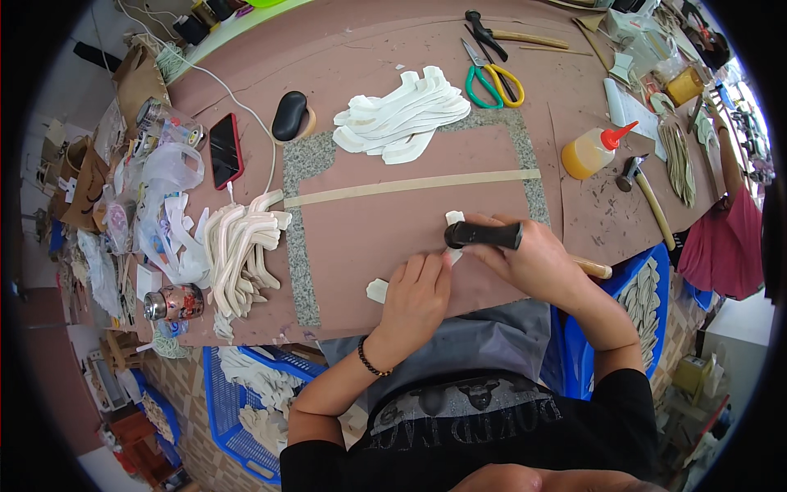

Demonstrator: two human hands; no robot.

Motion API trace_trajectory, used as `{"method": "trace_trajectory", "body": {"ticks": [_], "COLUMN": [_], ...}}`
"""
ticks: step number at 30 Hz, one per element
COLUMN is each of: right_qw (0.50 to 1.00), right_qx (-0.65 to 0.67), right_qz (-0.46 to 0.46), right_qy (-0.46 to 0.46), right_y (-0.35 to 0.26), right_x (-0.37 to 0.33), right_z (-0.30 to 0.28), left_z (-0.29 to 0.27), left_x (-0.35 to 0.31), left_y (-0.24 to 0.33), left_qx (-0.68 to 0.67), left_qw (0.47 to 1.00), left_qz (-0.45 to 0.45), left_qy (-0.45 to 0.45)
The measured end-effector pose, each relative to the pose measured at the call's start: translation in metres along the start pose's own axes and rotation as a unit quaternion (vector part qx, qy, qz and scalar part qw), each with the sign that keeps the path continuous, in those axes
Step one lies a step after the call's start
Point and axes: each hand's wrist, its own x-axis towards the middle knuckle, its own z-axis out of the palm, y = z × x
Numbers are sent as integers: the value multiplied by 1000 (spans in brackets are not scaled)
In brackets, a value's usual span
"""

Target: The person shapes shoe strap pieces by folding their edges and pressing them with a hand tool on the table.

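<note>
My right hand (529, 256) is closed round a hammer (492, 235) with a black head. The end of its wooden handle (592, 267) shows past my wrist. The head is over a curved white strip (454, 218) that lies on the brown work surface. My left hand (418, 297) presses on the middle of this strip, fingers close together and tips near the hammer. One strip end shows beyond the hammer, the other left of my left hand; the middle is hidden under my hand.
Beyond my hands lies a stack of white strips (402, 119); a pile of cream strips (239, 254) is at left. A phone (225, 151), scissors (492, 82), a glue bottle (586, 156) and a second hammer (648, 197) lie around. Blue baskets (215, 406) flank me below the table edge.
</note>
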Motion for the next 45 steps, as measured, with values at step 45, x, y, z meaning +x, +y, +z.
{"method": "trace_trajectory", "body": {"ticks": [45], "right_qw": [992], "right_qx": [-6], "right_qz": [-113], "right_qy": [-61], "right_y": [-26], "right_x": [-11], "right_z": [39], "left_z": [-30], "left_x": [-61], "left_y": [-33], "left_qx": [-103], "left_qw": [988], "left_qz": [-87], "left_qy": [77]}}
